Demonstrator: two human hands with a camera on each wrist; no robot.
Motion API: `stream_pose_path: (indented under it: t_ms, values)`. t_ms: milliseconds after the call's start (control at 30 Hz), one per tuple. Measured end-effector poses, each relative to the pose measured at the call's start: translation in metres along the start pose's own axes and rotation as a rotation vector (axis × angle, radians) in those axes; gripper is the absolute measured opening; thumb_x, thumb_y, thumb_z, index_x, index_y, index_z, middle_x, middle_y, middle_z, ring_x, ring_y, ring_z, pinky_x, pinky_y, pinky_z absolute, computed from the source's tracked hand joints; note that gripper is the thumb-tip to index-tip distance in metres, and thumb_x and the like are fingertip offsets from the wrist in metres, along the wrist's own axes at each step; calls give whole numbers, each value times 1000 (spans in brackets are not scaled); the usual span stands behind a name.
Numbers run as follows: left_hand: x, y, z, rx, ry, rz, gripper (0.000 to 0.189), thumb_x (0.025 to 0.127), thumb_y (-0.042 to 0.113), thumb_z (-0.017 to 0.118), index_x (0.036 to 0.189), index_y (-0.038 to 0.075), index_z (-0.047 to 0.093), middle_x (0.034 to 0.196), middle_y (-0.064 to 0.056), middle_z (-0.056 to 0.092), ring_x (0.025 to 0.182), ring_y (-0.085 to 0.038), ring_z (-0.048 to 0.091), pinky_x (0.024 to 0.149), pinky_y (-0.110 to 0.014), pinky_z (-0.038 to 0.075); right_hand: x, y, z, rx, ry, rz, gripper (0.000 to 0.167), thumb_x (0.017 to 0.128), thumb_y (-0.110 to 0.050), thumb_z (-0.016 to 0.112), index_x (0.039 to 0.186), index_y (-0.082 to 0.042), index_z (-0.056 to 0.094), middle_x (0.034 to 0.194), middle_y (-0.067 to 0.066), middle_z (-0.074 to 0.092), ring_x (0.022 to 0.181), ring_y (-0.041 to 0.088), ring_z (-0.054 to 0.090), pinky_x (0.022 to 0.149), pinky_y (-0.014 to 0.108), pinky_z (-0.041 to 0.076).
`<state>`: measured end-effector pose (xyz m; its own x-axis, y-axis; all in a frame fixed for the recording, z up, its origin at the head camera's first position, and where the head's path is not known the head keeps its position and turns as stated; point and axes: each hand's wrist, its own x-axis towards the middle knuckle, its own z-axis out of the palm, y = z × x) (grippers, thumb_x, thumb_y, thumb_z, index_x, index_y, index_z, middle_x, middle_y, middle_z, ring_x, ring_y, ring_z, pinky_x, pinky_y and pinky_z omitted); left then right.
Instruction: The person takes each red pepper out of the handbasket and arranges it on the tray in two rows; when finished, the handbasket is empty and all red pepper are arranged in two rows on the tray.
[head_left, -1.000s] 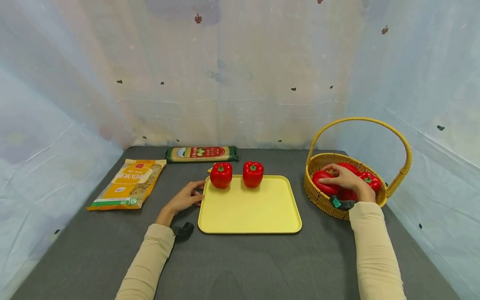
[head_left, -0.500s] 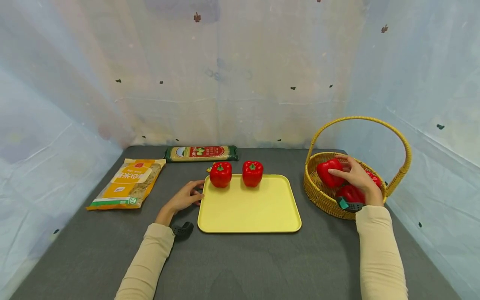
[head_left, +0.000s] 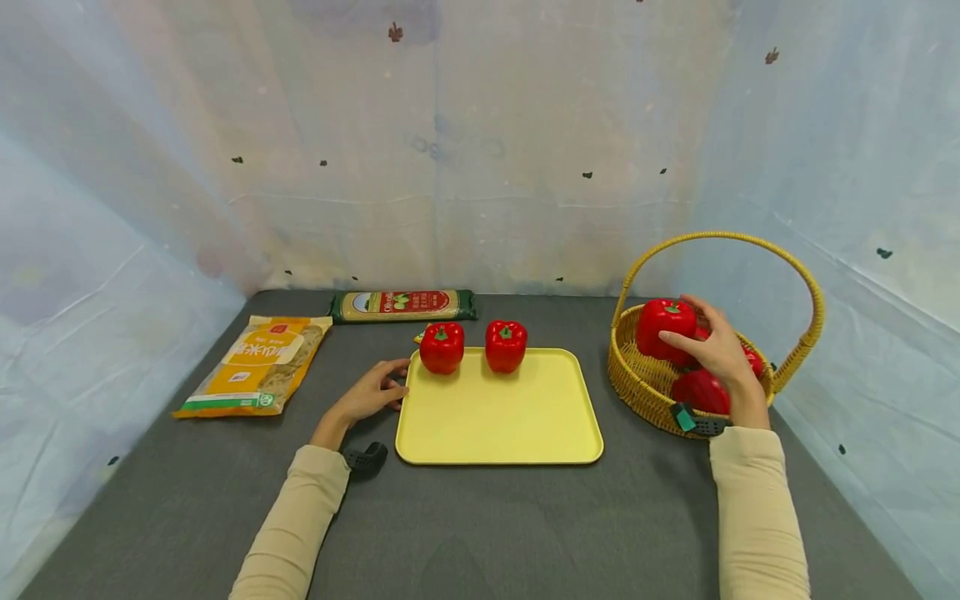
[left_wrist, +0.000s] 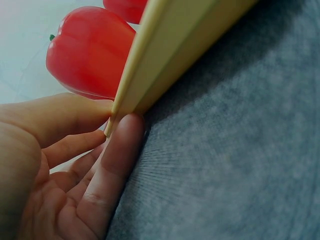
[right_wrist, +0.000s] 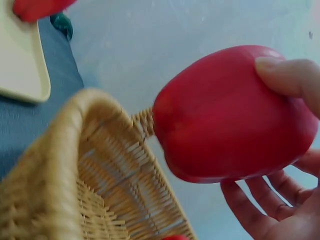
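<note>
My right hand (head_left: 720, 350) holds a red bell pepper (head_left: 665, 328) upright above the wicker basket (head_left: 637, 392), thumb on one side and fingers on the other. In the right wrist view that bell pepper (right_wrist: 230, 115) hangs over the basket rim (right_wrist: 60, 150). More red peppers (head_left: 701, 390) lie in the basket, partly hidden by my hand and wrist. At the yellow tray's (head_left: 498, 425) left edge, my left hand (head_left: 371, 393) pinches the rim, as the left wrist view shows its fingers (left_wrist: 122, 145) on both sides. Two red bell peppers, a left one (head_left: 442, 348) and a right one (head_left: 506, 347), stand along the tray's far edge.
A yellow bag of grain (head_left: 255, 367) lies to the left on the grey table (head_left: 480, 533). Behind the tray is a long green-ended pasta packet (head_left: 403, 306). The basket's tall hoop handle (head_left: 720, 236) arches over it. A patterned cloth wall (head_left: 480, 167) closes off the back.
My right hand has taken a red bell pepper from inside the basket, lifted it and turned it stem up. My left hand has stayed at the tray's edge.
</note>
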<state>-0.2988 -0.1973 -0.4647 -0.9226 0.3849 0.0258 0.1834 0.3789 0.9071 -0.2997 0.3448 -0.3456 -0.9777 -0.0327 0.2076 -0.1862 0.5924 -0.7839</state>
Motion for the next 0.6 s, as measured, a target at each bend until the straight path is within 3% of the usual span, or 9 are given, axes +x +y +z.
stream_pose_path:
  t_ms: [133, 267, 400, 600]
  values:
    - [-5, 14, 0, -10, -9, -2, 57, 93, 3, 55, 142, -7, 29, 125, -28, 36, 86, -23, 55, 69, -34, 55, -3, -11, 8, 29, 49, -44, 75, 86, -31, 67, 147, -15, 28, 138, 18, 24, 124, 37, 31, 95, 55, 37]
    - [-11, 28, 0, -2, -16, -2, 56, 93, 2, 54, 141, -8, 29, 125, -29, 36, 87, -24, 55, 70, -34, 55, -7, -27, 20, 72, 84, -94, 71, 85, -24, 69, 144, -13, 32, 134, 13, 28, 118, 27, 38, 92, 33, 42]
    - [-13, 31, 0, 0, -17, -5, 55, 93, 2, 54, 141, -8, 29, 125, -29, 35, 88, -24, 55, 70, -33, 55, -13, -47, 32, 146, 94, -153, 66, 84, -15, 69, 141, -7, 36, 126, 8, 33, 109, 15, 41, 85, 14, 41]
    - [-11, 30, 1, -9, -9, -4, 55, 93, 2, 54, 141, -8, 30, 125, -29, 36, 87, -23, 54, 69, -33, 55, -14, -63, 53, 239, 49, -216, 67, 83, -6, 69, 140, -1, 36, 125, 9, 36, 105, 5, 44, 87, 10, 40]
